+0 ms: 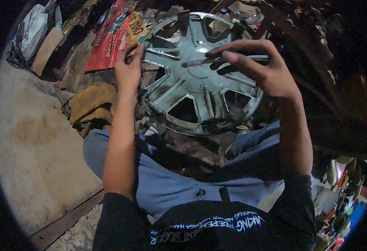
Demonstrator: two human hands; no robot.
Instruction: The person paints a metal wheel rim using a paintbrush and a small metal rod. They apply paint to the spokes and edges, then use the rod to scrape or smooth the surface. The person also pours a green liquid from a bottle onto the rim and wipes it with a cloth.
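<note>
A round, silver-grey plastic wheel cover (200, 75) with wide spokes faces up in front of my folded legs. Dark grime marks its spokes and lower rim. My left hand (129, 69) has its thumb and fingers closed on the left edge of the cover. Over the cover's right half, my right hand (259, 65) grips a slim, straight hand tool (217, 61). The tool's narrow pale tip points left across the hub. Its exact kind cannot be made out, and my fingers hide part of its handle.
A red and yellow printed sheet (112, 39) lies beyond my left hand. Near my left knee is a bunched brown cloth (92, 102). A pale board (37, 138) spreads along the left side. Mixed clutter (342, 196) fills the lower right, and dark beams stand at the right.
</note>
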